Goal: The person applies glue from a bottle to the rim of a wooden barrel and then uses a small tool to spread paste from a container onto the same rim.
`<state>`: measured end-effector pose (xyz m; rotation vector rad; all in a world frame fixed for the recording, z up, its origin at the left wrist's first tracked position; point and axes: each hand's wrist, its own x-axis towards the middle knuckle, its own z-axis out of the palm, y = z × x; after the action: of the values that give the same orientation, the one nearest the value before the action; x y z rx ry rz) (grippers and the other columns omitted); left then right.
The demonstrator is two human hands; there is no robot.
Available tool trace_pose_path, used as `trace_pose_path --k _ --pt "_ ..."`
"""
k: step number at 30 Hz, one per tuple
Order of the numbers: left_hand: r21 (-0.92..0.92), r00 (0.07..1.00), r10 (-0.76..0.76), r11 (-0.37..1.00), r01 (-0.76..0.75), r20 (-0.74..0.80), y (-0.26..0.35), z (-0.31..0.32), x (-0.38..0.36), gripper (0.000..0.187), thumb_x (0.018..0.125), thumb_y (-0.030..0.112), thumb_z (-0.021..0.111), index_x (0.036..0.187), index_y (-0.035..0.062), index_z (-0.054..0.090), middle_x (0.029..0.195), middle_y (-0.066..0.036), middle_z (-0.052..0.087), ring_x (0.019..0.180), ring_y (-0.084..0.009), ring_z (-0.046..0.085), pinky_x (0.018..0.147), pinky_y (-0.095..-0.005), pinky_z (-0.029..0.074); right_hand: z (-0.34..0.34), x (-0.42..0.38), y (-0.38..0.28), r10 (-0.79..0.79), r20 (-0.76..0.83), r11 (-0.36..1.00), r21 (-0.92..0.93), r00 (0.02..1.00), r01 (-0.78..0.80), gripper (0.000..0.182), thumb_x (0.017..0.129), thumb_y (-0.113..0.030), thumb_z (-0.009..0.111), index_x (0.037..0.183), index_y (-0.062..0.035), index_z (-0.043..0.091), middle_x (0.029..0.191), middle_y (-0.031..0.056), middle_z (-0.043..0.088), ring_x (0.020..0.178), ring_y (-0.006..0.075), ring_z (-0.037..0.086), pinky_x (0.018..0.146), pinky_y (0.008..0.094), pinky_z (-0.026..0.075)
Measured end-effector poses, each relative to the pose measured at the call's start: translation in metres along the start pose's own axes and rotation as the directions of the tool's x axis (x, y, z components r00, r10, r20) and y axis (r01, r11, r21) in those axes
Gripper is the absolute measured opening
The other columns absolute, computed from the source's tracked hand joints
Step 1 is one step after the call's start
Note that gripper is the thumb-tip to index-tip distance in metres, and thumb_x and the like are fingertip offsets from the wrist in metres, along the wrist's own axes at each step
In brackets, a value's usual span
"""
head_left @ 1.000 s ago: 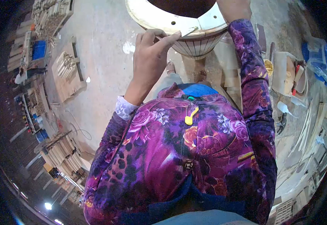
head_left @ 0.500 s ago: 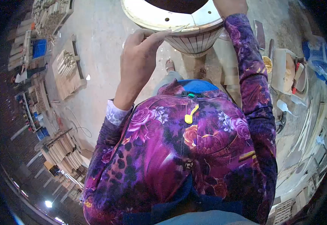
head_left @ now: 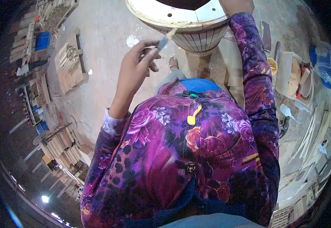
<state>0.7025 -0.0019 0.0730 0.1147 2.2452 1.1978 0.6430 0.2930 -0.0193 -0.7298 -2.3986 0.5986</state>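
A round, drum-shaped wooden piece [head_left: 201,41] stands at the top of the view, its slatted side tapering downward with dark lines between the slats. Its broad pale top ring [head_left: 154,14] has small dark holes and surrounds a dark opening. Just below the near rim, my left hand [head_left: 139,60] pinches a small tool [head_left: 162,43] with a blue-grey body and a pale yellowish tip pointing up at the edge. Its exact kind I cannot tell. My right hand [head_left: 238,5] is at the ring's right side, its fingers cut off by the frame.
A pallet with wooden sticks [head_left: 67,60] lies on the floor to the left. At right are a box [head_left: 288,76] with tools, a yellow tub [head_left: 272,66], a white bottle [head_left: 287,111] and a blue plastic bag [head_left: 325,68]. Long wood strips [head_left: 309,136] lie at lower right.
My left hand has drawn down and away from the rim, bringing the small tool into sight. My right hand stays almost where it was at the ring.
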Motion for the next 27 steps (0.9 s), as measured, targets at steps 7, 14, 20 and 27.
trace_pose_path --k 7,14,20,27 --pt "0.644 0.717 0.686 0.604 -0.469 -0.122 -0.002 0.022 0.018 0.033 0.095 0.006 0.065 0.125 0.0197 0.072 0.097 -0.010 0.065 0.083 -0.0218 0.066 0.070 -0.0319 0.052 -0.001 0.000 -0.001 -0.010 0.003 1.000 -0.015 1.000 0.010 0.056 0.086 -0.035 0.071 0.136 -0.0131 0.058 0.131 0.0214 0.051 0.114 0.0425 0.056 0.097 0.0521 0.050" --pt "0.660 0.763 0.646 0.577 -0.482 -0.007 0.005 0.023 0.017 0.037 0.093 0.005 0.066 0.124 0.0249 0.073 0.099 -0.009 0.065 0.084 -0.0232 0.067 0.069 -0.0355 0.054 -0.004 0.000 -0.004 0.007 0.022 1.000 0.006 1.000 -0.007 0.056 0.086 -0.036 0.070 0.136 -0.0128 0.059 0.131 0.0215 0.051 0.115 0.0425 0.056 0.097 0.0522 0.050" --pt "0.720 0.747 0.655 0.570 -0.395 -0.109 0.005 0.024 0.023 0.037 0.091 0.005 0.067 0.122 0.0248 0.073 0.099 -0.007 0.066 0.084 -0.0232 0.069 0.069 -0.0364 0.054 -0.003 0.000 -0.002 0.011 0.016 1.000 0.017 1.000 -0.012 0.055 0.085 -0.035 0.070 0.135 -0.0126 0.059 0.132 0.0221 0.051 0.117 0.0433 0.055 0.098 0.0521 0.049" --pt "0.642 0.766 0.641 0.570 -0.513 0.043 0.011 0.027 0.014 0.035 0.091 0.007 0.067 0.120 0.0255 0.074 0.101 -0.007 0.067 0.085 -0.0240 0.069 0.070 -0.0363 0.055 -0.001 0.000 -0.001 -0.009 -0.005 1.000 0.011 1.000 0.009 0.055 0.085 -0.034 0.071 0.135 -0.0125 0.060 0.133 0.0217 0.051 0.117 0.0434 0.055 0.099 0.0521 0.049"
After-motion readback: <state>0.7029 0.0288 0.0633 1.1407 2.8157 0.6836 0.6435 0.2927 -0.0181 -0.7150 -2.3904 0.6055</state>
